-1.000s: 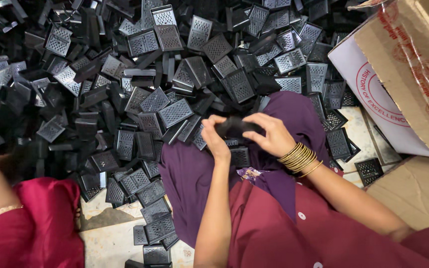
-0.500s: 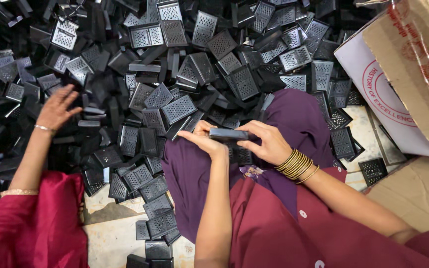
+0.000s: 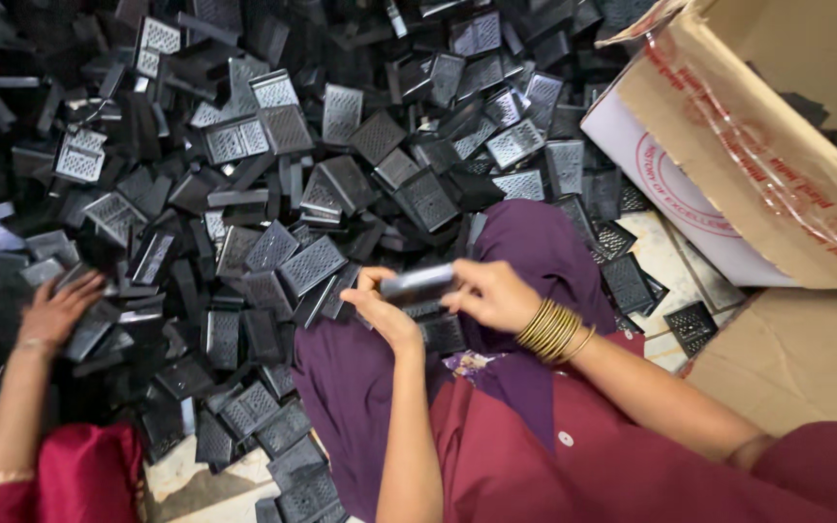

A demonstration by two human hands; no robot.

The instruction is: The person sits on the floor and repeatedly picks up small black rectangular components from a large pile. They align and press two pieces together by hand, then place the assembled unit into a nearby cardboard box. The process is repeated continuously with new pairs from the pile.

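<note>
A small flat black plastic piece with a perforated grille face (image 3: 418,284) sits at the centre of the frame, pinched between both hands above a purple cloth lap (image 3: 535,252). The left hand (image 3: 385,310) grips its left end with closed fingers; the right hand (image 3: 496,295) closes over its right end. It looks light, stiff and smooth, best held by the edges. Another person's hand (image 3: 55,312) rests on the heap of similar black pieces (image 3: 273,174) at left.

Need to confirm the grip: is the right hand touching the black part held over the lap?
Touching. The head view shows the right hand with its fingers closed on one end of the black part.
</note>
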